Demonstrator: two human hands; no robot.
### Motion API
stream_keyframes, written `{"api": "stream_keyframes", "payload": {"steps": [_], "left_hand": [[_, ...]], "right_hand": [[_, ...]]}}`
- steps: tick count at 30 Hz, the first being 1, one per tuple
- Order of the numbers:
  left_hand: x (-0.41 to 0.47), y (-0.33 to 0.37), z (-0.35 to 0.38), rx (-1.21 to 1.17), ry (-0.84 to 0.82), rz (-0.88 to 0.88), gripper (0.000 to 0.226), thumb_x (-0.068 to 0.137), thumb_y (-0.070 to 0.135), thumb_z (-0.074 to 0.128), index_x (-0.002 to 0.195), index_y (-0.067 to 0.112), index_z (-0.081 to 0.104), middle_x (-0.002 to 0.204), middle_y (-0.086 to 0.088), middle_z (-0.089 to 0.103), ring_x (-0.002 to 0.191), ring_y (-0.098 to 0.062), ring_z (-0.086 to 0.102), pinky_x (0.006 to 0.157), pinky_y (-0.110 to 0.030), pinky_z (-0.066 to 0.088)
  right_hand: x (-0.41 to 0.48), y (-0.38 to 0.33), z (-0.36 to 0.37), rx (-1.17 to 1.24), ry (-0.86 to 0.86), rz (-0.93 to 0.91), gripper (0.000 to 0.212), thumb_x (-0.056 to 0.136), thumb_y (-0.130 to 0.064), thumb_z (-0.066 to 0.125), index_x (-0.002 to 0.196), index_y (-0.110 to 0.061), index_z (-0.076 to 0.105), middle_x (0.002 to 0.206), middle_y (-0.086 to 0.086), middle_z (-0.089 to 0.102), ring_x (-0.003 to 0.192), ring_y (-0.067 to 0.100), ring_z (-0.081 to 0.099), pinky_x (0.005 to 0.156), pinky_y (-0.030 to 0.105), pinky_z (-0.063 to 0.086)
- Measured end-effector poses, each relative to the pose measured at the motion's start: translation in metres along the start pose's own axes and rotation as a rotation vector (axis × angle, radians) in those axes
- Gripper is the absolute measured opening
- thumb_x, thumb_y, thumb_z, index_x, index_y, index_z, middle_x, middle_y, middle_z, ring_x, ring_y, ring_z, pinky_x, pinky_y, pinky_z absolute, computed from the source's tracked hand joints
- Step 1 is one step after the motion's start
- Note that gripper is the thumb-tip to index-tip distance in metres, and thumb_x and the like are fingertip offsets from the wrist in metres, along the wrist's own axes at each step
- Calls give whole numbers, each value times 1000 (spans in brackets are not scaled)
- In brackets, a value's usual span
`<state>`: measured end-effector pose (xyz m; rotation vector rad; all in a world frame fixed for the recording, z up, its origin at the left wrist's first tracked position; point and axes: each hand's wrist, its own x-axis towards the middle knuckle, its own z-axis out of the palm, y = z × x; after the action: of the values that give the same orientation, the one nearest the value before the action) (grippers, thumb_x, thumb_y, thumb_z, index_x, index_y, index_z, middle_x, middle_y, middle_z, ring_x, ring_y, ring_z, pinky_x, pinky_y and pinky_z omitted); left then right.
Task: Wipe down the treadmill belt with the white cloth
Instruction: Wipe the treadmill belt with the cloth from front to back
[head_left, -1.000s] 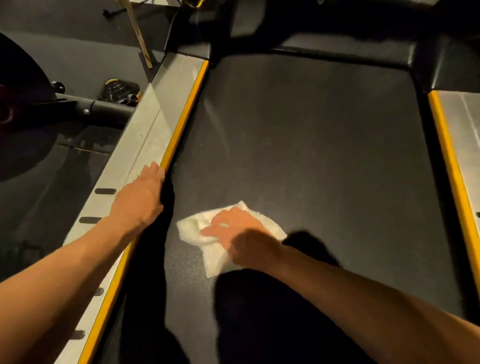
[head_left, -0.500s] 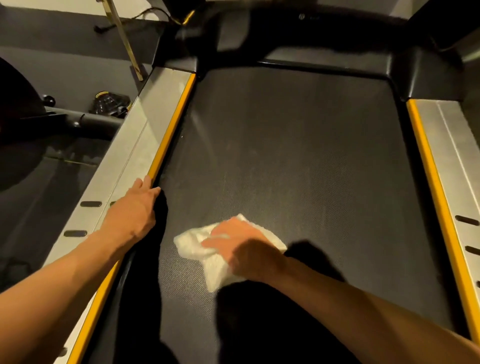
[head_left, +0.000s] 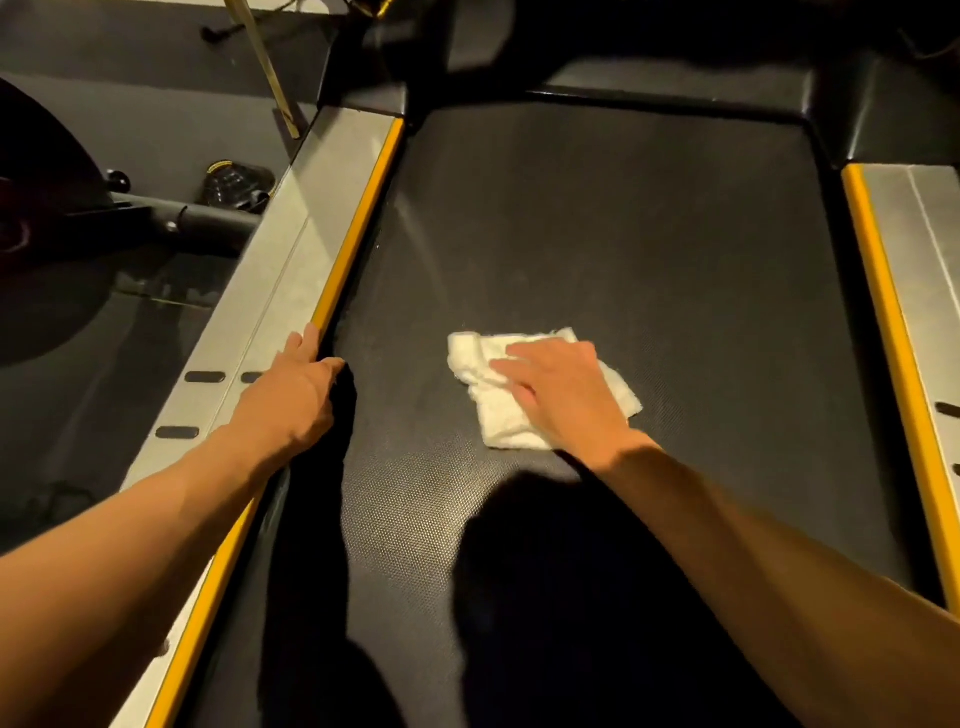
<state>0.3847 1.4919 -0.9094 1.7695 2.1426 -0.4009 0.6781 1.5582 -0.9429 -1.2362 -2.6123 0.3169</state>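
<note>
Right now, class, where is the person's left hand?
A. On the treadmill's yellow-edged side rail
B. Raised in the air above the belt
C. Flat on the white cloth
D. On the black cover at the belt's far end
A: the left hand rests on the yellow-edged side rail, while the right hand presses the white cloth onto the belt.

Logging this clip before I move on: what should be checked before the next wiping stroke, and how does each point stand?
1. Cloth lies on the belt: ok.
2. Right hand presses the cloth with straight fingers: ok.
3. Left hand rests on the left rail, beside the wiping path: ok.
4. Cloth's visible face looks white: ok.
5. Belt stopped: cannot tell.
6. Dirt left on belt: cannot tell, dim light.
</note>
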Motion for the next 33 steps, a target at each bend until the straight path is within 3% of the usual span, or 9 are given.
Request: {"api": "stream_keyframes", "payload": {"steps": [3, 6, 10, 13, 16, 22, 25, 30, 33], "left_hand": [[-1, 4, -7, -9, -10, -5, 64, 86, 1, 51, 147, 15, 36, 157, -17, 8, 143, -35, 22, 114, -46, 31], [-4, 9, -11, -15, 12, -5, 61, 86, 6, 53, 145, 13, 39, 142, -16, 25, 130, -34, 35, 107, -47, 39], [-12, 15, -6, 133, 19, 11, 64, 87, 13, 57, 147, 16, 33, 147, -18, 15, 135, -35, 25, 104, -47, 43], [-11, 13, -6, 203, 7, 13, 69, 89, 15, 55, 151, 21, 25, 151, -19, 8, 136, -36, 26, 106, -45, 42], [-8, 10, -8, 214, 0, 24, 64, 92, 17, 48, 151, 25, 25, 151, -19, 10, 135, -35, 27, 107, -45, 40], [-12, 17, -7, 408, 3, 23, 62, 94, 25, 43, 152, 24, 21, 153, -24, 11, 137, -39, 21, 115, -49, 21], [-15, 20, -7, 451, 2, 18, 63, 95, 26, 42, 152, 22, 18, 159, -20, 2, 146, -38, 5, 118, -56, 4], [-16, 33, -12, 358, 130, 180, 54, 92, 27, 46, 143, 18, 35, 142, -13, 40, 127, -30, 40, 105, -40, 37], [-18, 41, -14, 255, 130, 214, 53, 93, 29, 46, 144, 21, 34, 132, -9, 46, 115, -28, 47, 92, -38, 46]], "right_hand": [[1, 7, -9, -75, 98, 199, 41, 85, -33, 45, 122, -22, 62, 114, 6, 65, 101, 32, 60, 80, 44, 40], [-29, -36, 4, -11, 10, -29, 28, 85, -31, 47, 103, -24, 67, 94, 2, 66, 85, 30, 62, 74, 42, 44], [-59, -75, 10, 138, -98, -369, 24, 85, -23, 58, 105, -32, 68, 100, -5, 69, 88, 18, 62, 91, 30, 38], [-25, -52, -9, 249, 83, -151, 31, 81, -19, 51, 103, -24, 72, 105, 0, 71, 87, 30, 65, 79, 43, 49], [-4, -21, -24, 96, 21, 226, 28, 87, -16, 53, 107, -27, 69, 109, -1, 68, 98, 33, 61, 82, 47, 46], [-29, -85, -61, 135, -512, -149, 18, 87, -20, 55, 95, -34, 65, 91, 3, 63, 86, 29, 63, 65, 30, 44], [-18, -55, -50, 271, -313, 144, 16, 83, -27, 49, 72, -39, 49, 73, 1, 55, 76, 29, 61, 62, 38, 51], [-3, -24, -24, -111, -52, 286, 18, 75, -26, 47, 93, -28, 47, 74, -8, 52, 69, 23, 59, 65, 38, 46], [-37, -66, -24, 234, -146, 65, 30, 69, -24, 53, 98, -28, 53, 81, -5, 61, 77, 19, 61, 70, 39, 51]]}}
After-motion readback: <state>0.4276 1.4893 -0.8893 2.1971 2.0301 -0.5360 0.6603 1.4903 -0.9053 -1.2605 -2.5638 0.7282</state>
